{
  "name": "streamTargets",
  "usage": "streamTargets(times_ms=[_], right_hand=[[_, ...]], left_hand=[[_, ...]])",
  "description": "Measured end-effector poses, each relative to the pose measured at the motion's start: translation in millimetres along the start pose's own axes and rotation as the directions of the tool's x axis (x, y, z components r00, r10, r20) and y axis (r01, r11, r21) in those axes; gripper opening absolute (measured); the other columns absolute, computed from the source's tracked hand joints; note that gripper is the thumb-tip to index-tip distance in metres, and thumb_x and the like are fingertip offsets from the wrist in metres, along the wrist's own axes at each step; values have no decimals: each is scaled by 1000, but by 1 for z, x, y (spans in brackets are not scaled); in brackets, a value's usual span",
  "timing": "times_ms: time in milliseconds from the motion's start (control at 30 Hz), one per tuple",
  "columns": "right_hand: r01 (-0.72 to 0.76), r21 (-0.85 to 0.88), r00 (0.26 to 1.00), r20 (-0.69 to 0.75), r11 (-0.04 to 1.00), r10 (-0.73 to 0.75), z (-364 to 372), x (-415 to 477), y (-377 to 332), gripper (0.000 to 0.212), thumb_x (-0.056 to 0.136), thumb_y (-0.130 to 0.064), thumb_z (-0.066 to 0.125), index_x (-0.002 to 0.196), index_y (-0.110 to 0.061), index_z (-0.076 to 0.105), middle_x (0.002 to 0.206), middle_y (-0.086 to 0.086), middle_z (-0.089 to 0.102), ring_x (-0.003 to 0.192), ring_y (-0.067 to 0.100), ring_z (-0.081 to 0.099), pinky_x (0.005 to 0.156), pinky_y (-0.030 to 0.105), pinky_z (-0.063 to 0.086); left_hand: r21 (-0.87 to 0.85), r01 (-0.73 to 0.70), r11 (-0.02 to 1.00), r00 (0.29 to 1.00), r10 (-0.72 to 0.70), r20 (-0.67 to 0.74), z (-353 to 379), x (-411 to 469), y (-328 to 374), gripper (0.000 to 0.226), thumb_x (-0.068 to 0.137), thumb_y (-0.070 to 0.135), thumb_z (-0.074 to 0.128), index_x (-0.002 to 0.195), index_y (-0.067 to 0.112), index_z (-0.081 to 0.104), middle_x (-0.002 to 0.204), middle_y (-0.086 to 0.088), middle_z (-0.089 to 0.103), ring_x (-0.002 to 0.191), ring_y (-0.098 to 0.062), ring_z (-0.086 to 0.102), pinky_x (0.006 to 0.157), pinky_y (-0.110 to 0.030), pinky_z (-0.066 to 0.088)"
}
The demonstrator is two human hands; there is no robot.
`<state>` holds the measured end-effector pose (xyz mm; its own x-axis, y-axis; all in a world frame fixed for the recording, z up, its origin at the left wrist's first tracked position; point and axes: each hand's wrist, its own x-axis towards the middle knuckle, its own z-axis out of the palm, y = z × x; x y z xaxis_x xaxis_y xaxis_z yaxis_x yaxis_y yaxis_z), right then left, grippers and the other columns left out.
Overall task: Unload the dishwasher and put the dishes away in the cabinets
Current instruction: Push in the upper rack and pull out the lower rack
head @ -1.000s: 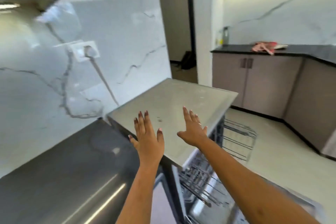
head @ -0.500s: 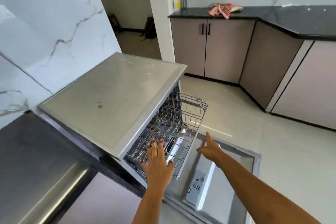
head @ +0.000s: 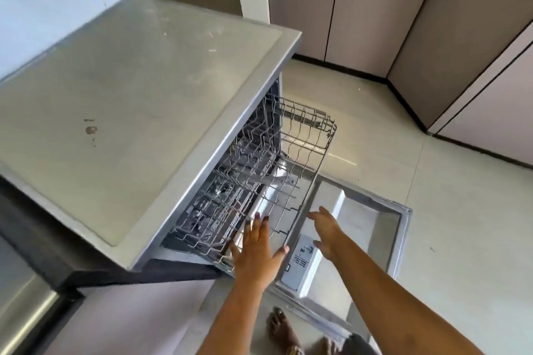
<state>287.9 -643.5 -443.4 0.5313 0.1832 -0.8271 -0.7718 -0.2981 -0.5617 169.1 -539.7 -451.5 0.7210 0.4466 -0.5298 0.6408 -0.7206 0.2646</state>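
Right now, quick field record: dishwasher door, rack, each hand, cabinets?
door: dishwasher door folded down flat, open
rack: wire rack partly slid out; no dishes seen in that part
left hand: left hand fingers straight, at rack's near corner, holding nothing
right hand: right hand fingers straight, over the door, holding nothing
cabinets: cabinet doors closed

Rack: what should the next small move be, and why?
Probably grip the rack's front rim and slide it further out. The left hand and right hand are both open at that rim, holding nothing, and the rack's rear half sits under the dishwasher top, which hides what it holds.
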Motion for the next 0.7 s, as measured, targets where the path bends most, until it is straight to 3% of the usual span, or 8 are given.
streamTargets(times_ms=[133, 267, 367, 433, 533, 633, 700], right_hand=[[-75, 216, 997, 31, 973, 70, 19, 27, 0, 62, 98, -30, 48, 151, -22, 16, 158, 9, 16, 146, 29, 15, 114, 53, 19], [-112, 277, 993, 64, 954, 98, 23, 55, 1, 63, 96, -47, 43, 151, -29, 17, 160, 2, 11, 146, 30, 13, 115, 56, 16], [-131, 313, 990, 90, 941, 108, 23, 69, 0, 68, 93, -57, 39, 151, -31, 15, 160, 0, 11, 146, 32, 14, 114, 57, 17], [-163, 331, 983, 140, 929, 122, 29, 76, -4, 79, 86, -68, 41, 151, -32, 15, 159, 3, 13, 145, 34, 16, 114, 59, 17], [-223, 338, 969, 176, 914, 172, 40, 84, -8, 103, 67, -81, 47, 151, -31, 15, 159, 7, 14, 145, 35, 16, 114, 60, 15], [-243, 365, 962, 212, 899, 174, 48, 90, -11, 132, 37, -91, 56, 150, -34, 18, 159, 5, 15, 145, 34, 16, 113, 63, 13], [-253, 351, 953, 254, 902, 168, 55, 90, -15, 127, 44, -91, 54, 150, -32, 17, 159, 6, 13, 145, 33, 15, 115, 60, 15]], left_hand=[[11, -33, 999, 999, 33, -6, 31, 22, -4, 90, 87, 66, 37, 147, 29, -19, 158, 6, -16, 145, -15, -15, 113, -57, -5], [14, -39, 999, 999, 40, -30, 52, 44, -3, 88, 84, 70, 28, 148, 29, -15, 158, 6, -8, 147, -16, -6, 113, -56, -2], [55, -61, 997, 996, 65, -68, 58, 51, 3, 74, 84, 61, 20, 149, 27, 8, 151, 0, 35, 139, -22, 33, 104, -61, 25], [102, -61, 993, 994, 70, -86, 64, 53, 3, 68, 85, 54, 24, 148, 27, 21, 141, -1, 50, 129, -22, 49, 94, -61, 39], [107, -68, 992, 992, 78, -94, 61, 55, 4, 61, 87, 51, 25, 144, 29, 29, 141, -2, 50, 129, -23, 48, 94, -63, 41], [165, -91, 982, 985, 113, -131, 59, 56, -4, 61, 88, 51, 34, 144, 30, 24, 144, -2, 47, 131, -24, 46, 97, -63, 39], [179, -81, 981, 977, 114, -183, 56, 61, -14, 67, 84, 50, 48, 145, 30, 27, 145, -3, 45, 132, -24, 45, 99, -63, 37]])
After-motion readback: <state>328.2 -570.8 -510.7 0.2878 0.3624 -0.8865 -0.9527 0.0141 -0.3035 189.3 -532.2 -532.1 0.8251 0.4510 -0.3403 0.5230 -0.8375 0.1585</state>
